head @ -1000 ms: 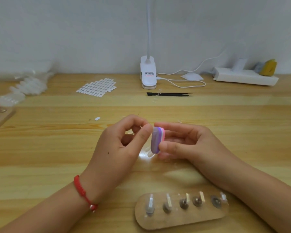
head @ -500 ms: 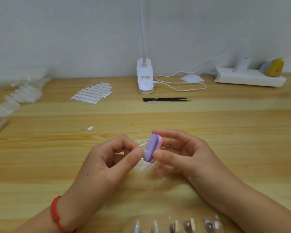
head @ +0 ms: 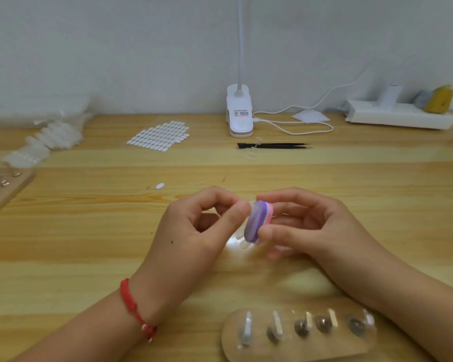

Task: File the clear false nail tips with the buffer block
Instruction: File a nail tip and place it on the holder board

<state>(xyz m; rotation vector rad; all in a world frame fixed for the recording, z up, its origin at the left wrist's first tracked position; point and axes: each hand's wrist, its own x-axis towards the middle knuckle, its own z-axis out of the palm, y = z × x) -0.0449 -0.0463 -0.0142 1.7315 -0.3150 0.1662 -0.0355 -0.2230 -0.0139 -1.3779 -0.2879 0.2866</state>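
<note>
Studs (head: 301, 327) on wooden holder (head: 324, 350) bear clear tips (head: 246, 327); right hand (head: 311, 226) pinches buffer block (head: 255, 222).

A home nail-craft corner: a pale pine-plank desk (head: 89, 244) against a plain white wall (head: 115, 48), carrying a white clip-on lamp (head: 239, 113), a white power strip (head: 400, 118), a sheet of white oval adhesive tabs (head: 158, 137) and a rounded wooden board of nail-tip stands (head: 298, 343).

Two hands (head: 191, 231) (head: 314, 231), one buffer block (head: 256, 222), one lamp (head: 239, 111), one pair of tweezers (head: 272, 145), two wooden boards (head: 311, 348) (head: 8, 194), one power strip (head: 398, 118)
</note>
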